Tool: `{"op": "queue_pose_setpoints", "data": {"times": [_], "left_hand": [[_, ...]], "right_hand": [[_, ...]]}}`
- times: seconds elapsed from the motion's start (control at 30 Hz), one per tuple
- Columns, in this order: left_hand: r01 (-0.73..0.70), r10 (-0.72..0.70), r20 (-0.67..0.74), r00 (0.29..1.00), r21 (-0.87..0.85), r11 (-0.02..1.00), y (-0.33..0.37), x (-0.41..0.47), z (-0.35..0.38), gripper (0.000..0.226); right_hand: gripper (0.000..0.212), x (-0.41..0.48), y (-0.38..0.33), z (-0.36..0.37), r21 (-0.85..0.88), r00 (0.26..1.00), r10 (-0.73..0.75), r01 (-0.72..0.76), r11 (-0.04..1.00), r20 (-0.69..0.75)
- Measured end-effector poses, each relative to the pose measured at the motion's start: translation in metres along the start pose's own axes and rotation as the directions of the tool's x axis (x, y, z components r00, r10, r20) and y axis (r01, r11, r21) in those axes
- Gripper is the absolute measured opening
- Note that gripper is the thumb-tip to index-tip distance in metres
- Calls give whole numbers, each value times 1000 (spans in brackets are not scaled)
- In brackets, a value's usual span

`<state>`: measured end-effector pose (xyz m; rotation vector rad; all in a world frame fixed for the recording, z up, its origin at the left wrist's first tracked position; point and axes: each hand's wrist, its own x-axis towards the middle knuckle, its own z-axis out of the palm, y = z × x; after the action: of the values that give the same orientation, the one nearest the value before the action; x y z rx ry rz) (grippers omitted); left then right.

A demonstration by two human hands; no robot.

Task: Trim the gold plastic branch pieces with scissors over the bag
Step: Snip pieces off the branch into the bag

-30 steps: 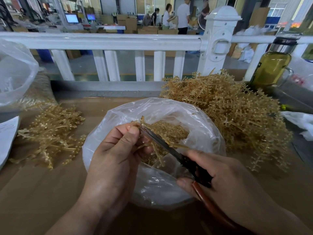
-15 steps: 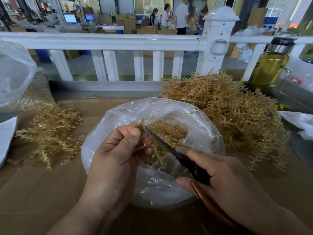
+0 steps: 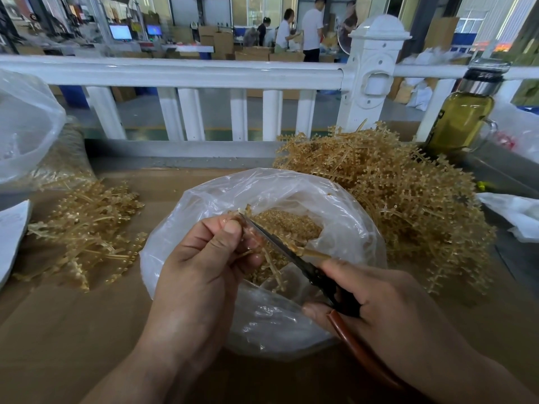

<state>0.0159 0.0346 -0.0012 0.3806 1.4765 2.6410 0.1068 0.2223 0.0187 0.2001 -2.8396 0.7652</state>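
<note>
While left hand [image 3: 201, 263] pinched branch [image 3: 272, 269] over bag [image 3: 262, 322], right hand [image 3: 388, 304] gripped scissors [image 3: 280, 243]; I judged pile [image 3: 408, 199] beside bag untrimmed.

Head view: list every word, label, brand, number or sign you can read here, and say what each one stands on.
No text reads clearly anywhere in this frame.
bottle: dark label strip down its side, lettering too blurred to read.
monitors in the background: screens lit, content too small to read.
sheet of paper at the left edge: no print visible.
scissors and bag: no markings visible.
</note>
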Motion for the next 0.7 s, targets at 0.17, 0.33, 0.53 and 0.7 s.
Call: {"op": "queue_pose_setpoints", "data": {"times": [0.17, 0.33, 0.53, 0.7], "left_hand": [[2, -2, -1, 1000, -25, 1000, 1, -1, 3, 22], [5, -5, 12, 1000, -46, 999, 1, 0, 3, 23], [-2, 2, 30, 1000, -7, 1000, -1, 0, 1, 17], [0, -1, 38, 999, 16, 1000, -2, -1, 0, 15]], "right_hand": [[62, 0, 2, 1, -11, 999, 14, -13, 1000, 30], [66, 1, 4, 3, -21, 999, 19, -18, 1000, 34], [62, 0, 3, 1, -15, 1000, 20, -20, 1000, 24], [60, 1, 3, 3, -14, 1000, 24, -24, 1000, 14]]}}
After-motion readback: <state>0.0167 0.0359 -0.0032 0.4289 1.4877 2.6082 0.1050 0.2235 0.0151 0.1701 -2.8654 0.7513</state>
